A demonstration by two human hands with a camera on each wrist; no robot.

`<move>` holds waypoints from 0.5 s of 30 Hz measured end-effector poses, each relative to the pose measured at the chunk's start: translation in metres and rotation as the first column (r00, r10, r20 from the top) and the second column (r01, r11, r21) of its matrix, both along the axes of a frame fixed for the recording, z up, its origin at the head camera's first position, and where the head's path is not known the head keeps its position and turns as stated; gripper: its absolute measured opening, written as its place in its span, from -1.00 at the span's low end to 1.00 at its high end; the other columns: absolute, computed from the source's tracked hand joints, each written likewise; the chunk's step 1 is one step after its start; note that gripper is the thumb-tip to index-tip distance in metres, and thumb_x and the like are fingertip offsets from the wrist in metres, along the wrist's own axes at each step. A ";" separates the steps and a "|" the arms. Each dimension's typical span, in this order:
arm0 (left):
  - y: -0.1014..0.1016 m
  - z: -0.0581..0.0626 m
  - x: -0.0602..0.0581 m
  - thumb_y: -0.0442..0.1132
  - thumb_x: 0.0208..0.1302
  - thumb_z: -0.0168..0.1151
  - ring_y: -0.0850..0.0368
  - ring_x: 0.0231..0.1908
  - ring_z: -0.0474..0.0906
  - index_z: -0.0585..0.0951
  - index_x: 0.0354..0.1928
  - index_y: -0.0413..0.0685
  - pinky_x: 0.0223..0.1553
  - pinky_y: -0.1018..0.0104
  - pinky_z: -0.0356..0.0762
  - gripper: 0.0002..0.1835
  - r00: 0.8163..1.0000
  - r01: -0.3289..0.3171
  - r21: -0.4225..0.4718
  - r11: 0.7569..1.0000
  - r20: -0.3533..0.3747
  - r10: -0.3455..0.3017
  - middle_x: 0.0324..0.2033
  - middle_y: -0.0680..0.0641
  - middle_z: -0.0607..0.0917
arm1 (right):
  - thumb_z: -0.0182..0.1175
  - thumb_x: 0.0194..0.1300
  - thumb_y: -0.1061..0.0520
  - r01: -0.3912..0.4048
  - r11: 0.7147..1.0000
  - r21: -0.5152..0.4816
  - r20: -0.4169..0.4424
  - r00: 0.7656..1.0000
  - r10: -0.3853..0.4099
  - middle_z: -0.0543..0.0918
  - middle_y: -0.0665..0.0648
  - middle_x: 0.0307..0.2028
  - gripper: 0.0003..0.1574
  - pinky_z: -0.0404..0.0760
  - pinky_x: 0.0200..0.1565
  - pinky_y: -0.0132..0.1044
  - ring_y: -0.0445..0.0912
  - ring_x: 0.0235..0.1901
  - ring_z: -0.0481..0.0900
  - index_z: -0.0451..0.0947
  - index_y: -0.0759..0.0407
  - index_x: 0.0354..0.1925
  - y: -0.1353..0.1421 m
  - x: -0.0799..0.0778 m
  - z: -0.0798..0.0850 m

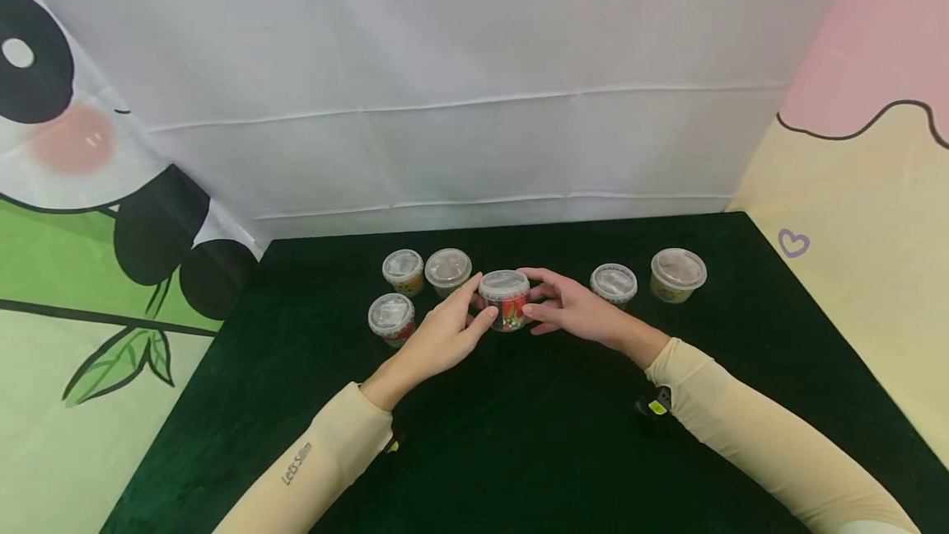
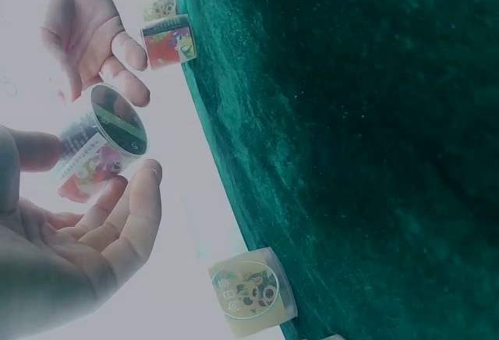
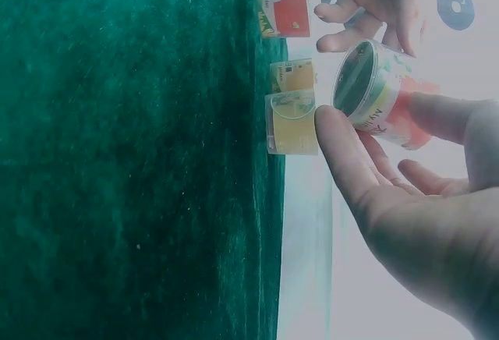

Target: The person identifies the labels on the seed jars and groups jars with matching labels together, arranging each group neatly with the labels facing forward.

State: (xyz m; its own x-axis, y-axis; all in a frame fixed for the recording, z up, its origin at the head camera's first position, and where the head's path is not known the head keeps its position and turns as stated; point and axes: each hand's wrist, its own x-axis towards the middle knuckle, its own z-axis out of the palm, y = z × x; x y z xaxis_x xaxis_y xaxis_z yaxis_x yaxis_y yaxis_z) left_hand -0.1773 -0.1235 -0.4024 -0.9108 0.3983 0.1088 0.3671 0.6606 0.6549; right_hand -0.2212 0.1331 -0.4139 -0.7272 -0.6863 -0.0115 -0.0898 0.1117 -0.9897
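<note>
Beige sleeves (image 1: pixel 764 427) nearest. Left hand (image 1: pixel 442 331) and right hand (image 1: pixel 578 310) grip one clear lidded tub (image 1: pixel 505 301) from either side, thumbs toward the wearer, tub raised off the dark green cloth (image 1: pixel 489 452). Red label with green and white print; contents cannot be told. Just beyond the left wrist: red-labelled tub (image 1: pixel 391 318), clear lid on. To the right, another small red-labelled tub (image 1: pixel 614 283); beside it a larger tub (image 1: pixel 678 275), pale yellow through the wall. Back left, two yellowish tubs (image 1: pixel 404 272) (image 1: pixel 448 269) close together, lids on. Behind everything, creased white drape (image 1: pixel 474 155).
</note>
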 end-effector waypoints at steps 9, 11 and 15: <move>-0.002 0.004 0.003 0.03 0.59 0.01 0.09 -0.11 0.63 0.10 0.58 -0.12 -0.08 0.18 0.66 -0.30 1.000 -0.004 0.011 1.000 -0.007 0.004 0.09 -0.12 0.59 | 0.06 0.58 0.16 0.010 1.000 -0.001 -0.036 0.999 -0.010 0.40 0.39 0.26 -0.24 0.60 0.14 0.06 0.19 0.17 0.53 0.00 0.15 0.58 -0.002 0.003 0.003; -0.001 0.007 0.002 0.03 0.60 0.00 0.09 -0.12 0.63 0.08 0.59 -0.14 -0.09 0.18 0.66 -0.29 1.000 -0.003 0.021 1.000 -0.016 0.003 0.09 -0.13 0.59 | 0.05 0.59 0.14 0.021 1.000 -0.001 -0.045 0.999 -0.021 0.38 0.39 0.28 -0.24 0.57 0.18 0.04 0.20 0.22 0.48 -0.02 0.14 0.58 -0.001 0.004 0.005; 0.002 0.012 -0.001 0.04 0.61 -0.03 0.11 -0.16 0.61 0.07 0.59 -0.15 -0.11 0.18 0.65 -0.29 0.999 0.005 0.027 1.000 -0.033 -0.004 0.09 -0.13 0.59 | 0.02 0.60 0.12 0.038 0.999 -0.037 -0.018 0.999 -0.038 0.29 0.38 0.38 -0.21 0.51 0.26 -0.02 0.21 0.34 0.36 -0.08 0.11 0.60 -0.001 0.005 0.009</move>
